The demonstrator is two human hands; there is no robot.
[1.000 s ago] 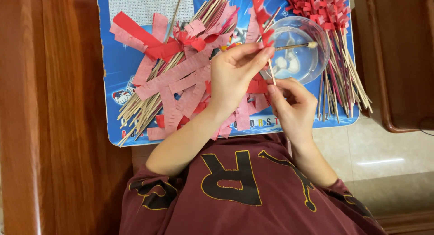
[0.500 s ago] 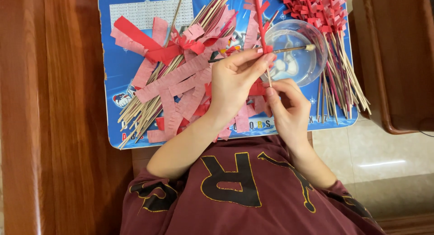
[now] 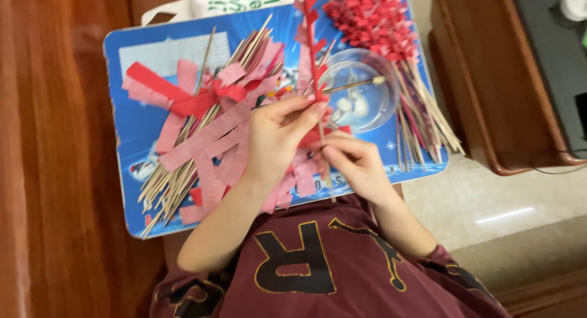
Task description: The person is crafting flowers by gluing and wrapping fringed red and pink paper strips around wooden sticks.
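My left hand (image 3: 278,137) pinches a thin wooden stick wrapped with red paper fringe (image 3: 312,46) that rises from my fingers toward the top of the view. My right hand (image 3: 354,162) grips the bare lower end of the same stick just below the left fingers. Both hands hover over a blue board (image 3: 134,119) resting on my lap. Under the hands lies a heap of pink and red paper strips (image 3: 208,144) mixed with bare bamboo sticks (image 3: 168,186).
A clear bowl (image 3: 376,107) holding white glue and a brush (image 3: 354,84) sits right of the hands. Behind it lies a bundle of finished red-wrapped sticks (image 3: 379,18). Wooden furniture (image 3: 489,98) stands at the right, a wooden surface (image 3: 55,171) at the left.
The view has shifted, so the board sits lower and more tilted. The wrapped stick has turned more upright and my fingers have worked slightly along it.
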